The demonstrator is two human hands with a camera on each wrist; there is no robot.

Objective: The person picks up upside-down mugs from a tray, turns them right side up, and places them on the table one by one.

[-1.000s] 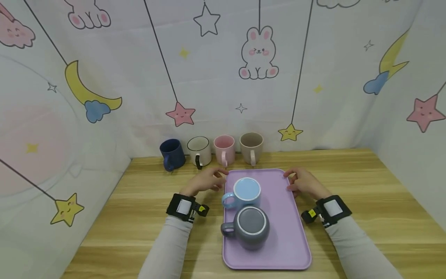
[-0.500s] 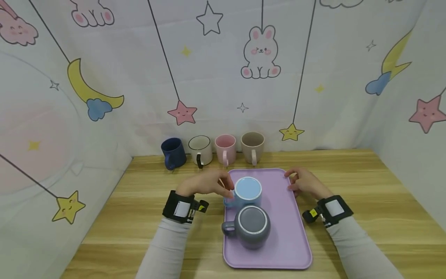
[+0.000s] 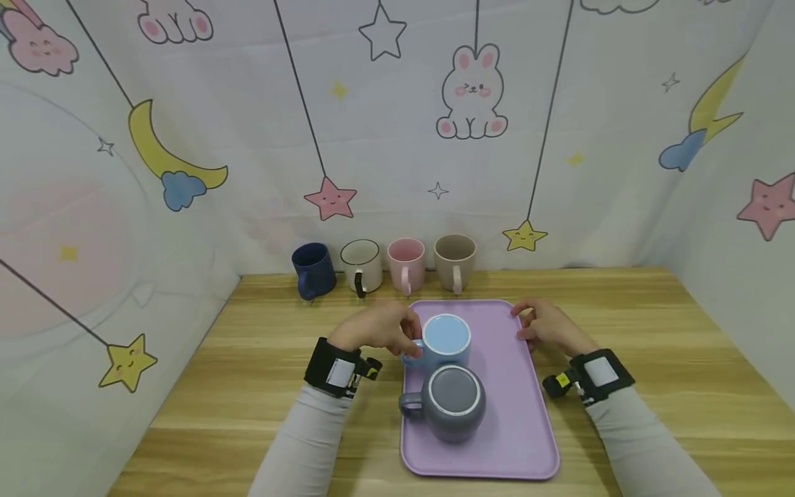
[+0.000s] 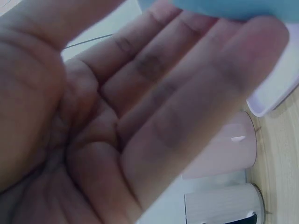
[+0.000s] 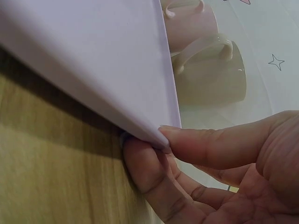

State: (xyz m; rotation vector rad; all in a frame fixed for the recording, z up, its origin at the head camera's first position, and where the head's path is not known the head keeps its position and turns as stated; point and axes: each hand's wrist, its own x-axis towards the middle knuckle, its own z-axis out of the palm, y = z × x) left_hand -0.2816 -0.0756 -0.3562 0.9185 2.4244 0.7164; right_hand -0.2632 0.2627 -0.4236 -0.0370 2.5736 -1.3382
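Note:
A light blue mug (image 3: 446, 335) stands upside down on a pale purple tray (image 3: 512, 407), its handle pointing left. My left hand (image 3: 384, 327) has its fingers and thumb at that handle, pinching it. In the left wrist view the fingertips reach up to the blue mug (image 4: 243, 7). Closer to me on the tray is a dark grey mug (image 3: 453, 400), also upside down with its handle to the left. My right hand (image 3: 549, 327) pinches the tray's far right corner. The right wrist view shows thumb above and fingers below the tray rim (image 5: 140, 133).
Along the back of the wooden table (image 3: 615, 324) several upright mugs stand in a row: navy (image 3: 318, 276), white with a black handle (image 3: 370, 275), pink (image 3: 415, 266) and beige (image 3: 450, 266). A patterned white cloth (image 3: 397, 124) hangs right behind them.
My left hand has moved right and slightly down from beside the tray's left edge onto the blue mug's handle. The right hand keeps to the tray corner. The camera view has shifted slightly.

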